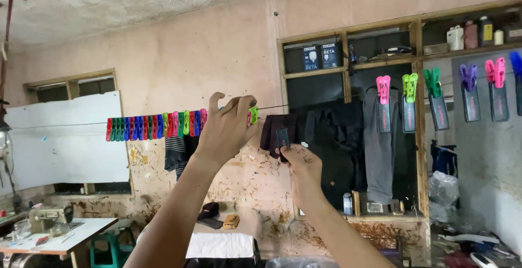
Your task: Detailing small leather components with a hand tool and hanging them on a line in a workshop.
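Observation:
A thin clothesline (pixel 65 124) runs across the room at head height. My left hand (pixel 225 129) is raised to the line and pinches a yellow-green clothes peg (pixel 253 114), with a pink peg beside it. My right hand (pixel 303 167) holds the lower edge of a small dark fabric piece (pixel 274 132) that hangs from the line just right of the pegs. A row of several coloured pegs (pixel 155 125) is bunched on the line to the left of my left hand.
Further right, pink, green, purple and blue pegs (pixel 410 87) hold dark flat pieces on the line. A striped cloth (pixel 175 153) hangs at left. Dark garments and wooden shelves (pixel 348 72) stand behind. A white table (pixel 60 238) sits at lower left.

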